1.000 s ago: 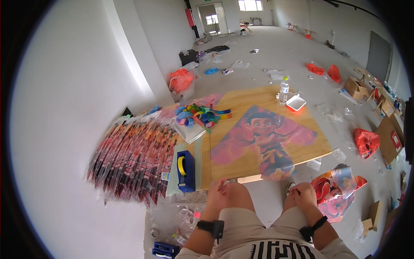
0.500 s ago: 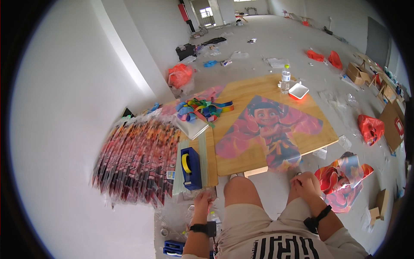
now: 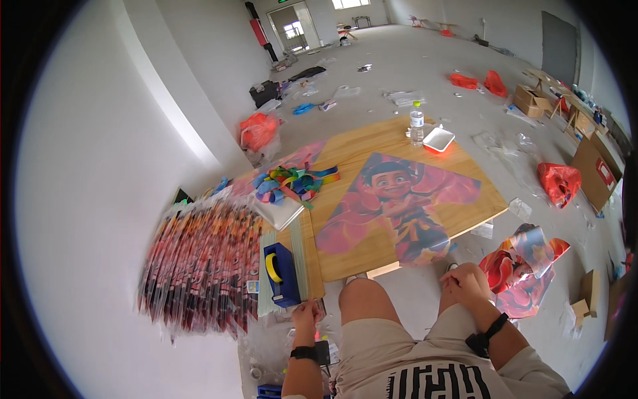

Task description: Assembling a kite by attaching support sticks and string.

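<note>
My left hand [image 3: 308, 314] is low beside the near end of a blue tape dispenser [image 3: 284, 279] with a yellow core. Its fingers are curled together, and whatever they may hold is hidden. My right hand [image 3: 464, 286] rests on my right knee, fingers curled in, with nothing showing in them. Ahead of my knees a kite sail [image 3: 399, 206], printed with a cartoon figure and pink flames, lies flat on the wooden table [image 3: 352, 143]. Its tail end hangs over the near edge. Pale thin rods [image 3: 296, 243] lie beside the dispenser.
Many bagged kites [image 3: 199, 266] are stacked at the left. Coloured ribbons [image 3: 292, 183] lie in a heap on the table. A water bottle [image 3: 417, 125] and a white-and-red tray [image 3: 438, 141] stand at the far side. Another printed sail [image 3: 525, 276] is at the right, near the floor.
The view has shifted, so the table and floor things appear further left. Both hands keep nearly the same places, the left close to the dispenser and the right on the knee.
</note>
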A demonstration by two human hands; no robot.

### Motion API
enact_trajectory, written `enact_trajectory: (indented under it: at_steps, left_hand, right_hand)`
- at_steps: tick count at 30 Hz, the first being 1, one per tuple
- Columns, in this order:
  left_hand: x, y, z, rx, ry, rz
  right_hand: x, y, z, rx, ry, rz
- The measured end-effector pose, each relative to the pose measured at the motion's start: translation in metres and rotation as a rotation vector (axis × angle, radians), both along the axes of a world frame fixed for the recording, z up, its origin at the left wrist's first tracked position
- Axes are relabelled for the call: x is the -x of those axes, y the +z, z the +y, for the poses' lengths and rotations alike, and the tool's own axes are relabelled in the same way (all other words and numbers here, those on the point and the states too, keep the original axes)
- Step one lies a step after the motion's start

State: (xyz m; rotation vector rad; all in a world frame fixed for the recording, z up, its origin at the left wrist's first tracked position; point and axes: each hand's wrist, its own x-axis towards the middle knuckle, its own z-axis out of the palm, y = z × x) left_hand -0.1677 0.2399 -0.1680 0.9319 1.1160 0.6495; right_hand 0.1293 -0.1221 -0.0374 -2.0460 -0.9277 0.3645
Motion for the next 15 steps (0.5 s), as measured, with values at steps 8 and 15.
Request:
enact_trajectory:
  at_steps: [8, 15]
  left_hand:
    - [-0.007, 0.006, -0.002, -0.014, 0.055, 0.008]
    - [-0.018, 0.017, -0.013, -0.010, 0.172, 0.027]
  right_hand:
    - [0.004, 0.015, 0.001, 0.081, 0.006, -0.029]
    - [-0.007, -0.022, -0.007, -0.003, 0.019, -0.015]
